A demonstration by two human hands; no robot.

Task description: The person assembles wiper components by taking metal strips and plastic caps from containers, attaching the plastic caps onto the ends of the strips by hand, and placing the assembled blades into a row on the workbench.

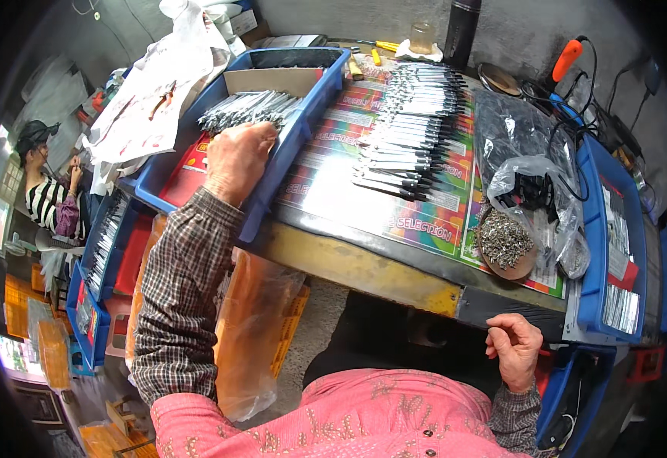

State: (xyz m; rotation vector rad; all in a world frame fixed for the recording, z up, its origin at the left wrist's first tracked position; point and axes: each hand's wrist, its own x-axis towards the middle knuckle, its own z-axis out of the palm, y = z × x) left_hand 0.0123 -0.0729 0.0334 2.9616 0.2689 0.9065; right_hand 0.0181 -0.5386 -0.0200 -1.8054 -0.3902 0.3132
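Observation:
My left hand (pixel 239 160) is in the blue bin (pixel 309 114) at the left of the table, closed with its knuckles up. It rests against a heap of slim silver-grey sticks (pixel 245 108); its fingertips are hidden, so I cannot see what they hold. On the table, a long row of slim silver pieces with black ends (pixel 412 130) lies side by side. My right hand (pixel 515 349) is low in front of the table's near edge, fingers curled toward the thumb. Nothing shows in it.
A round dish of small metal pieces (pixel 505 240) stands near the front edge beside a clear plastic bag (pixel 536 200) with black parts. Another blue bin (pixel 597 252) stands at right. An orange-handled tool (pixel 568 59) is at back right. A person (pixel 51 183) sits at far left.

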